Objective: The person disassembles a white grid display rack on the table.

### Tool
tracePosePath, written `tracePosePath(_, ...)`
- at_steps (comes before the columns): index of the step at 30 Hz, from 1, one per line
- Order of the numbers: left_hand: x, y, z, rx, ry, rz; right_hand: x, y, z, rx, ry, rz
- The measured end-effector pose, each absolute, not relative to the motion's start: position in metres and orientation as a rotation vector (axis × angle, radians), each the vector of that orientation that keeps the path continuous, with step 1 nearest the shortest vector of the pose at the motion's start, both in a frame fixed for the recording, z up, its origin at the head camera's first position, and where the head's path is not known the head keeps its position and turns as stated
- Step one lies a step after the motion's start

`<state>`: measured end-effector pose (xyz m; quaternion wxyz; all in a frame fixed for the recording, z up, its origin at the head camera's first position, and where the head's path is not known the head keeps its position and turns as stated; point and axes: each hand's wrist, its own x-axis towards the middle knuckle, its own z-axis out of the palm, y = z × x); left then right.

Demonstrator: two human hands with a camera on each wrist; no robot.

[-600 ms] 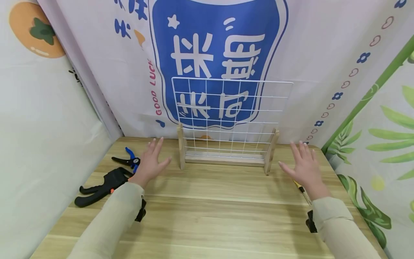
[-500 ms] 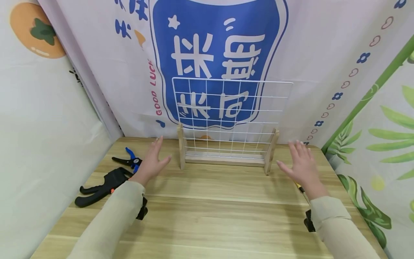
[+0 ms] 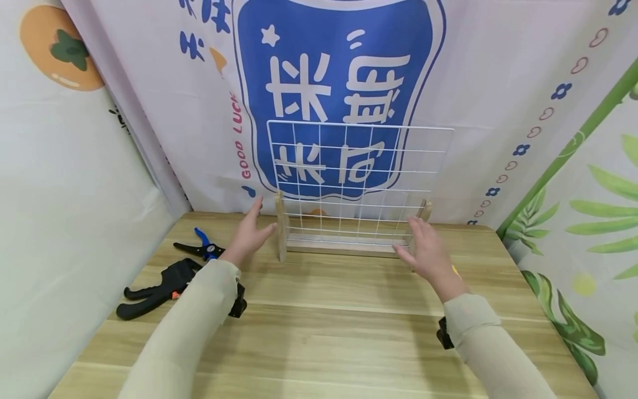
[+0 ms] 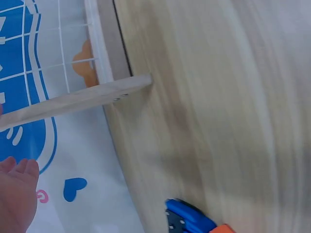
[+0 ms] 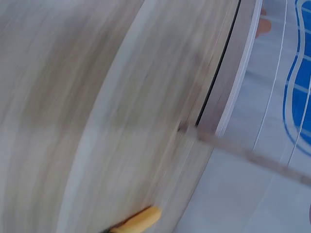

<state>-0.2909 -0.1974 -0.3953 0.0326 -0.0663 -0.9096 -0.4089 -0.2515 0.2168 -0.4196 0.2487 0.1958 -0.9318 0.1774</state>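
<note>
A white wire grid (image 3: 349, 200) stands upright in a wooden stand (image 3: 344, 247) at the back of the table. My left hand (image 3: 249, 235) is beside the stand's left post (image 4: 77, 101), its fingers straight and thumb spread toward the wood. In front of the right post (image 3: 425, 210) my right hand (image 3: 431, 257) overlaps the wood in the head view, fingers extended. Neither hand holds anything. The left wrist view shows part of the left hand low at its edge; the right wrist view shows the right post (image 5: 252, 158) but hardly any of the hand.
On the table's left lie a black clamp (image 3: 159, 291) and a blue-and-black plier-like tool (image 3: 205, 249), partly behind the left arm. A yellow-handled tool (image 5: 141, 221) lies on the right, mostly hidden by the right hand in the head view. Printed cloth (image 3: 478, 72) hangs behind.
Both hands have moved inward toward the stand: the left one to the right, the right one further to the left. The grid and stand have stayed in place.
</note>
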Motion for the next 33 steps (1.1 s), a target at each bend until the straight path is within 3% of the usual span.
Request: tracePosePath(33,-0.335,-0.176,-0.387,-0.187,-2.7,-1.642,-0.286,0.12,-0.419,0.374,-2.72,0.82)
